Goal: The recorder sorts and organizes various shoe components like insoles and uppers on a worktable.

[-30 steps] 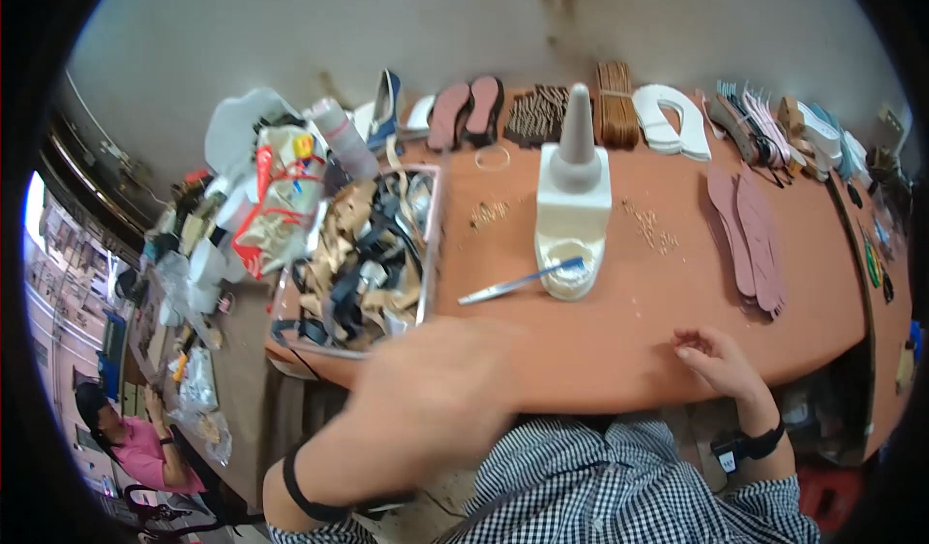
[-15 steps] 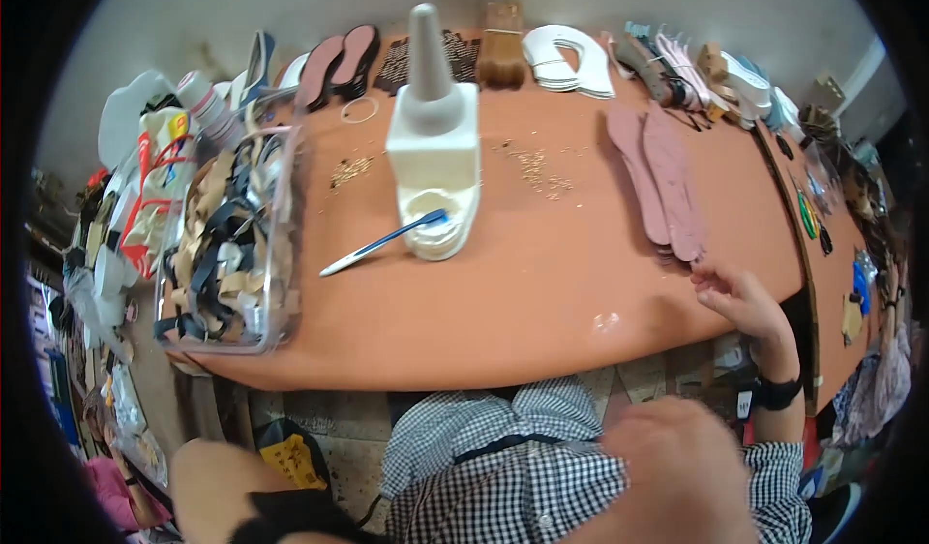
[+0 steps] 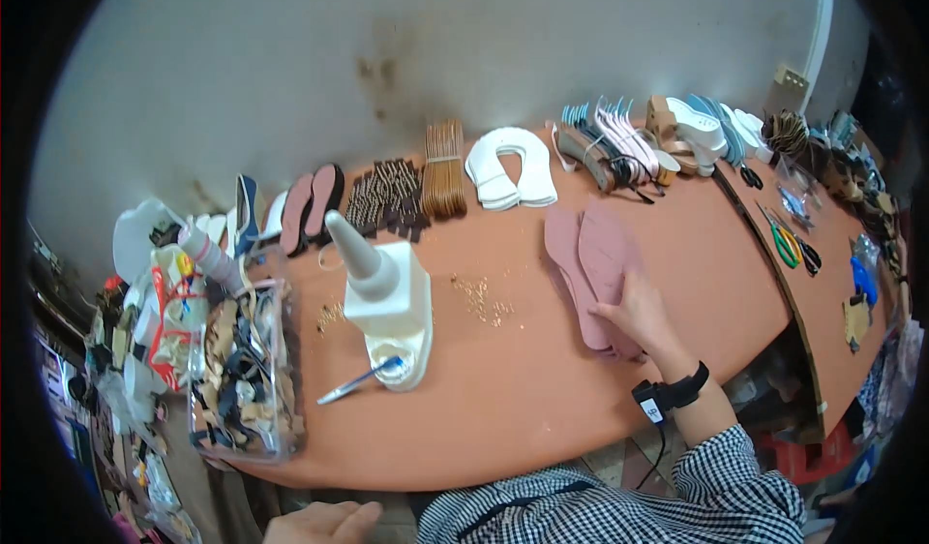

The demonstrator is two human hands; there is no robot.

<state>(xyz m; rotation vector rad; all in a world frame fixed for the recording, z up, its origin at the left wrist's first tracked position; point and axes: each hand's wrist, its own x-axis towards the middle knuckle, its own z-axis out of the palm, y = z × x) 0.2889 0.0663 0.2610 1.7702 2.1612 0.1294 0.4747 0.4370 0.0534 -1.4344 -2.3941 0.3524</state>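
My right hand [image 3: 636, 314] rests flat on a small stack of pink shoe insoles [image 3: 592, 263] that lies on the orange table [image 3: 503, 399]. A black watch sits on that wrist. Below the table's front edge, at the bottom of the picture, my left hand [image 3: 319, 523] hangs with loose fingers and nothing in it. A white glue bottle with a cone nozzle [image 3: 382, 287] stands left of centre. In front of it is a small white cup with a blue-handled brush [image 3: 363, 381] leaning out.
A clear bin of leather scraps [image 3: 242, 370] stands at the table's left end. Along the wall lie dark soles [image 3: 310, 205], brown strips [image 3: 443, 168], white curved pieces [image 3: 511, 166] and stacked shoe parts [image 3: 629, 142]. Green scissors [image 3: 786, 246] lie at the right. Small gold bits [image 3: 482, 300] are scattered mid-table.
The view has swung up and left. My right hand moved from the table's front edge onto the pink insoles. My left hand dropped below the table edge.
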